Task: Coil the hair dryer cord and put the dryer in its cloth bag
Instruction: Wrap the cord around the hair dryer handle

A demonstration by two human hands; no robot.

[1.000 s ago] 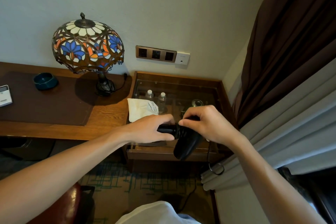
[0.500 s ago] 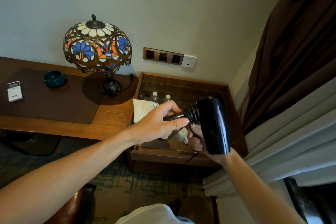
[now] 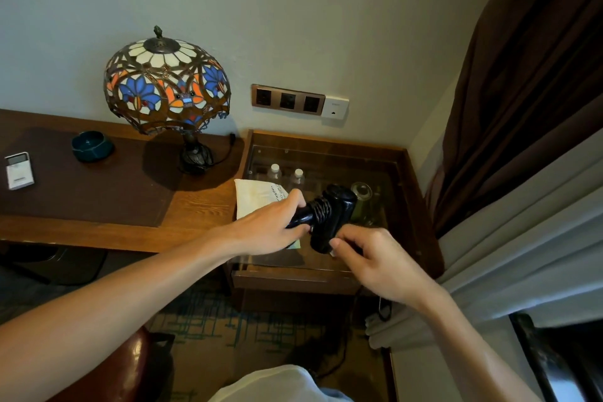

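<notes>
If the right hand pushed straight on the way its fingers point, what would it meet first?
The right hand points up and left at the dryer, whose barrel its fingertips already seem to touch. Beyond lies the left hand; depth is unclear.

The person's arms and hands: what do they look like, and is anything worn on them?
Both forearms are bare up to the frame edge; no sleeves show. The left hand and right hand wear no gloves, and no rings, watch or bracelet are visible. The fingernails look short and unpainted. A bit of white clothing shows at the bottom edge.

A stained-glass lamp [image 3: 167, 85] stands on a wooden desk [image 3: 195, 212] against a pale wall [image 3: 293, 10], brown curtain [image 3: 528, 91] beside.
</notes>
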